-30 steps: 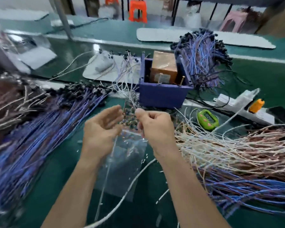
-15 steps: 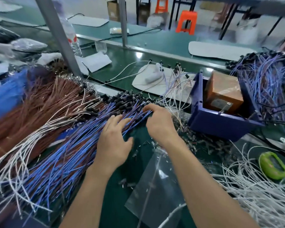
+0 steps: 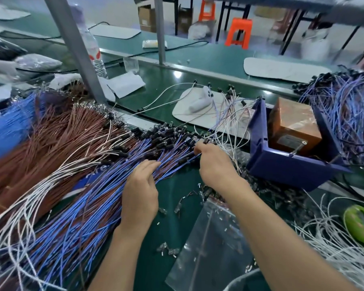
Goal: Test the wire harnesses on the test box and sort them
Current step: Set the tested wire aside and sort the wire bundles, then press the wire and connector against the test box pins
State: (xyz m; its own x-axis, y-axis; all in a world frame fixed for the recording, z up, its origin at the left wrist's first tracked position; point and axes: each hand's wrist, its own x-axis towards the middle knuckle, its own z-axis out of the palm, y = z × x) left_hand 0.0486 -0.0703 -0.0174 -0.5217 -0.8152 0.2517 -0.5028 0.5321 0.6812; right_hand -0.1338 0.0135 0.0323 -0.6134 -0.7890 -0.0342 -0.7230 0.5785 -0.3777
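Note:
A big fan of blue wire harnesses [image 3: 97, 198] with black connectors lies across the left of the green table, over brown [image 3: 51, 139] and white ones. My left hand [image 3: 140, 192] rests palm down on the blue wires, fingers fairly straight. My right hand [image 3: 213, 162] reaches into the connector ends of the same pile, its fingertips curled and pinching a blue harness near its black plug. The brown test box [image 3: 292, 124] sits in a dark blue bin [image 3: 286, 166] to the right of my right hand.
A second heap of blue harnesses [image 3: 343, 106] lies behind the bin. White wires [image 3: 334, 248] and a green device [image 3: 359, 225] lie at right. A clear plastic bag [image 3: 210, 248] and loose small parts lie between my arms. A grey post [image 3: 76, 49] and a water bottle [image 3: 94, 53] stand behind.
The view swung left from the bag and bin toward the blue pile. Both hands left the bag and came down on the blue harnesses; the right hand has closed on one near its plug.

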